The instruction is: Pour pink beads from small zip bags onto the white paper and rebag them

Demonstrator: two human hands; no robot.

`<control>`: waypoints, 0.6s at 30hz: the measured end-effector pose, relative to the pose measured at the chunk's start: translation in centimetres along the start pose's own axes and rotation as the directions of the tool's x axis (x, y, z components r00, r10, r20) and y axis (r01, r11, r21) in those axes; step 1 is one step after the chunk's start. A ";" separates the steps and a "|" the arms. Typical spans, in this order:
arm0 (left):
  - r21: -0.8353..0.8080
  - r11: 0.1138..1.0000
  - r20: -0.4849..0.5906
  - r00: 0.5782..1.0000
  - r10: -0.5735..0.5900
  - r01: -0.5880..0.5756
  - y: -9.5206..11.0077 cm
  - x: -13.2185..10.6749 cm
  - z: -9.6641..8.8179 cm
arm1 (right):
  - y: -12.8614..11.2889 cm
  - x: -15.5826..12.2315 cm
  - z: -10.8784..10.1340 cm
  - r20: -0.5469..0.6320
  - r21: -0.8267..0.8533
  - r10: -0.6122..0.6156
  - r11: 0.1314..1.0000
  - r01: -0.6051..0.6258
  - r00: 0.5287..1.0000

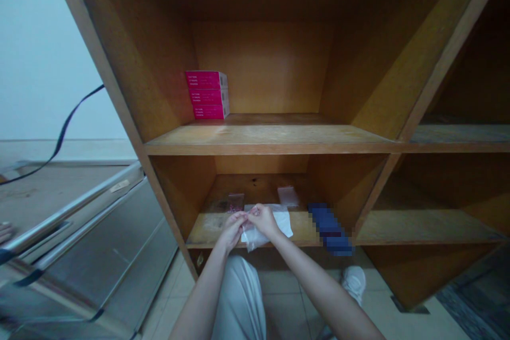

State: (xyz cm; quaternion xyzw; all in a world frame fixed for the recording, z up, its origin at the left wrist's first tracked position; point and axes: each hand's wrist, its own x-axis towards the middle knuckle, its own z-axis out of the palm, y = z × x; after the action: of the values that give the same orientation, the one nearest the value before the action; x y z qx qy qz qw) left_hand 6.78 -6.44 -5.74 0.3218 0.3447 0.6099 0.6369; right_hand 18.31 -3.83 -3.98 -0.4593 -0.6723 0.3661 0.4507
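Gently pinched: a clear, crinkled plastic bag (252, 239) at the front of the brown wooden lower shelf (300, 228).
In the head view, left hand (232, 230) and right hand (263, 219) meet, fingertips closed on its far end; light, even finger pressure should best spare the thin film.

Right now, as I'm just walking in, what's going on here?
A person's left hand and right hand meet at what looks like a clear plastic bag at the lower shelf; exactly what each grips is too small to tell. A white sheet lies beneath, with a small clear packet behind it. Pink boxes stand stacked on the upper shelf.
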 end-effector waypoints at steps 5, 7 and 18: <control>-0.060 0.998 -0.031 1.000 -0.003 0.001 -0.1 0.2 -0.2 | -0.9 0.1 -0.8 0.114 0.177 -0.007 0.984 -0.013 0.993; -0.085 0.996 -0.032 0.999 -0.004 0.001 -0.2 0.4 -0.4 | -1.4 0.2 -1.3 0.165 0.228 0.007 0.973 -0.045 0.986; -0.133 0.991 -0.032 0.999 0.012 -0.016 -0.1 0.2 -0.3 | -2.0 0.2 -2.9 0.253 0.305 0.141 0.927 -0.218 0.957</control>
State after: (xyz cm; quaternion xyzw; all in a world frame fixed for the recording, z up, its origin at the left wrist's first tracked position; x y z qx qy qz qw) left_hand 6.60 -6.20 -5.95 0.2712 0.3107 0.6408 0.6474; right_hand 20.40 -4.02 -1.13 -0.3925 -0.6033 0.5633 0.4059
